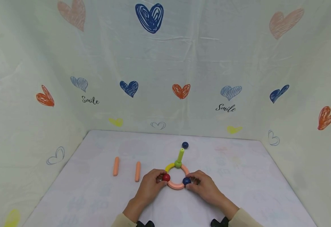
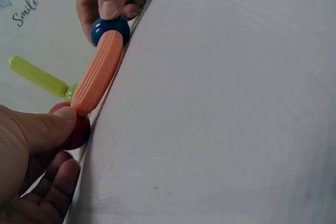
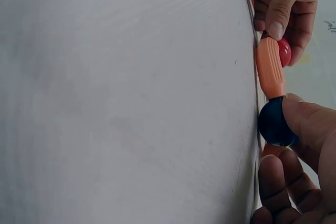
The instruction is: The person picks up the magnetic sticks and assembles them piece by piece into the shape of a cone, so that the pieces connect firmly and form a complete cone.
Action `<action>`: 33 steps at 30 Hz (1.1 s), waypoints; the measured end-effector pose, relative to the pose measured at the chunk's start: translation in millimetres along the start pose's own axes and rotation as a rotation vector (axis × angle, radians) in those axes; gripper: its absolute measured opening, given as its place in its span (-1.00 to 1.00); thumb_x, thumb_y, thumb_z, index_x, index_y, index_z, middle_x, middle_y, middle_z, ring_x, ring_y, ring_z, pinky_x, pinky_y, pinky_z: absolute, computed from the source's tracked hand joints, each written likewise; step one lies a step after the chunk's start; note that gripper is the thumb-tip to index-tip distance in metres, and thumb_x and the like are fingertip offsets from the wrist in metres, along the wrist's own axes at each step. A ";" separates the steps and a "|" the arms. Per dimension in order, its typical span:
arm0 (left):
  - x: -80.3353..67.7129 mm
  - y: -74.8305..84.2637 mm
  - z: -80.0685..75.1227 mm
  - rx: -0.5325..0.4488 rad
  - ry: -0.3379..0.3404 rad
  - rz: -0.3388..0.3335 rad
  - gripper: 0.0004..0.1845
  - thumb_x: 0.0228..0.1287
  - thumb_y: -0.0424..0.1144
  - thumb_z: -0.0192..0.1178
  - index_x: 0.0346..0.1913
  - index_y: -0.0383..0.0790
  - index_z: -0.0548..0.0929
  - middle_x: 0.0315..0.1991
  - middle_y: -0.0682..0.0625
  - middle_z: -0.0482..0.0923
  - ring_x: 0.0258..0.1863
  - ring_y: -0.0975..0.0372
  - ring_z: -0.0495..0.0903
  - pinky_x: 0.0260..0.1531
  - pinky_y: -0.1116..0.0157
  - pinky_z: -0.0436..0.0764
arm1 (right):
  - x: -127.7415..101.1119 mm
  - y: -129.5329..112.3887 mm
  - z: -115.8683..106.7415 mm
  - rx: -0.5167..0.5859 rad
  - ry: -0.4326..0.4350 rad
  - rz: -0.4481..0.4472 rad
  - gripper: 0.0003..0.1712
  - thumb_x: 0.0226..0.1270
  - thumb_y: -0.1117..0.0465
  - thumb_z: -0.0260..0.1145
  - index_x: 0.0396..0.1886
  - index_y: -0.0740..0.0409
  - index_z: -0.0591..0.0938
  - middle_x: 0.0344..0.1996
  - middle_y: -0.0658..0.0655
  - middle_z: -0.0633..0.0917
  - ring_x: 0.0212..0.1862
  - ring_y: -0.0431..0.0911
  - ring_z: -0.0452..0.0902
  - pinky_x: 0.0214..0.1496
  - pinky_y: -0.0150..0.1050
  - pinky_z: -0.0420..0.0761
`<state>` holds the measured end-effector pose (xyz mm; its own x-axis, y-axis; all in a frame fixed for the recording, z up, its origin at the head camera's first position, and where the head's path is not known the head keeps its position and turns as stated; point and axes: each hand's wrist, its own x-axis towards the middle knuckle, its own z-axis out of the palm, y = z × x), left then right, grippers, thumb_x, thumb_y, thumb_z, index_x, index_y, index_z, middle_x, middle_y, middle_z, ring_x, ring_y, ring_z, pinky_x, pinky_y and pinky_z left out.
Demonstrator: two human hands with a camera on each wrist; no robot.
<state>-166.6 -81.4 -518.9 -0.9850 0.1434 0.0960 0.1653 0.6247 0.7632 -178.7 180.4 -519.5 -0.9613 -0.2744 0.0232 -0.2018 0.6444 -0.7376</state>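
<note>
On the table lies a ring of curved rods joined by balls. A curved orange rod [image 1: 175, 186] spans its near side, between a red ball [image 1: 166, 177] and a dark blue ball [image 1: 186, 181]. Another curved orange rod [image 1: 185, 169] and a yellow curved rod [image 1: 169, 167] meet at a green ball [image 1: 178, 164], from which a straight green rod [image 1: 180, 155] points away. My left hand [image 1: 151, 184] pinches the red ball between thumb and fingers. The blue ball is gripped by my right hand [image 1: 204, 186]. In the left wrist view, ridges run along the near orange rod [image 2: 100, 72].
Two straight orange rods [image 1: 116, 166] [image 1: 138, 171] lie to the left of the ring. Beyond the green rod's tip sits a loose dark blue ball [image 1: 185, 145]. A heart-patterned sheet [image 1: 154, 63] hangs behind and beside the white table [image 1: 239, 176].
</note>
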 end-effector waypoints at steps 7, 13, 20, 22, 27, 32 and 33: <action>0.3 -2.1 2.5 -0.003 0.037 0.011 -0.59 0.27 -0.31 0.50 0.17 -0.13 0.72 -0.04 0.07 0.69 -0.13 0.31 0.63 -0.16 0.40 0.67 | 0.2 -0.4 1.4 0.009 0.009 -0.003 -0.63 0.27 0.09 0.59 0.06 -0.03 0.75 -0.19 -0.12 0.63 -0.26 -0.27 0.47 -0.24 -0.39 0.50; -0.2 -2.4 3.1 -0.006 0.041 0.013 -0.59 0.27 -0.32 0.50 0.17 -0.14 0.72 -0.05 0.07 0.70 -0.14 0.31 0.64 -0.16 0.39 0.67 | -0.1 -0.6 1.7 0.014 0.007 -0.002 -0.62 0.27 0.09 0.59 0.06 -0.01 0.76 -0.19 -0.11 0.63 -0.27 -0.27 0.47 -0.26 -0.39 0.50; -0.1 -0.4 2.5 -0.012 0.037 0.008 -0.60 0.25 -0.31 0.51 0.15 -0.15 0.72 -0.07 0.07 0.69 -0.15 0.31 0.63 -0.17 0.39 0.67 | -0.3 -1.0 0.3 -0.003 0.004 -0.007 -0.62 0.28 0.07 0.59 0.07 -0.01 0.77 -0.19 -0.11 0.63 -0.27 -0.27 0.47 -0.26 -0.39 0.49; -0.3 0.0 2.3 -0.018 0.034 0.000 -0.60 0.26 -0.31 0.51 0.15 -0.15 0.71 -0.06 0.07 0.69 -0.14 0.30 0.63 -0.15 0.38 0.67 | -0.4 -1.4 -0.1 -0.001 0.001 -0.009 -0.62 0.28 0.06 0.58 0.07 -0.01 0.77 -0.19 -0.11 0.63 -0.26 -0.27 0.47 -0.26 -0.39 0.49; -0.7 1.3 1.8 -0.025 0.027 -0.018 -0.59 0.25 -0.31 0.52 0.16 -0.14 0.71 -0.04 0.06 0.68 -0.12 0.29 0.63 -0.14 0.37 0.68 | -0.8 -2.4 -0.6 0.010 0.000 -0.017 -0.62 0.29 0.07 0.58 0.08 0.00 0.77 -0.18 -0.11 0.63 -0.26 -0.28 0.47 -0.25 -0.39 0.50; -1.1 2.5 -0.2 -0.032 0.022 -0.034 -0.57 0.24 -0.30 0.53 0.17 -0.14 0.71 -0.02 0.04 0.68 -0.12 0.29 0.63 -0.14 0.34 0.69 | -0.5 -2.1 -0.2 0.015 -0.002 -0.013 -0.61 0.29 0.07 0.58 0.08 0.00 0.77 -0.18 -0.11 0.63 -0.26 -0.28 0.47 -0.24 -0.39 0.51; -1.7 2.6 -0.9 -0.033 0.024 -0.036 -0.57 0.24 -0.30 0.53 0.17 -0.14 0.71 -0.02 0.04 0.68 -0.12 0.28 0.64 -0.13 0.34 0.69 | -0.5 -1.9 -0.1 0.015 -0.002 -0.011 -0.61 0.29 0.07 0.58 0.08 0.00 0.77 -0.18 -0.11 0.63 -0.26 -0.28 0.47 -0.24 -0.39 0.51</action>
<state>-164.5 -80.7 -516.5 -0.9913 0.1027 0.0826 0.1281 0.6033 0.7872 -177.8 179.4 -518.0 -0.9587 -0.2828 0.0297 -0.2091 0.6305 -0.7475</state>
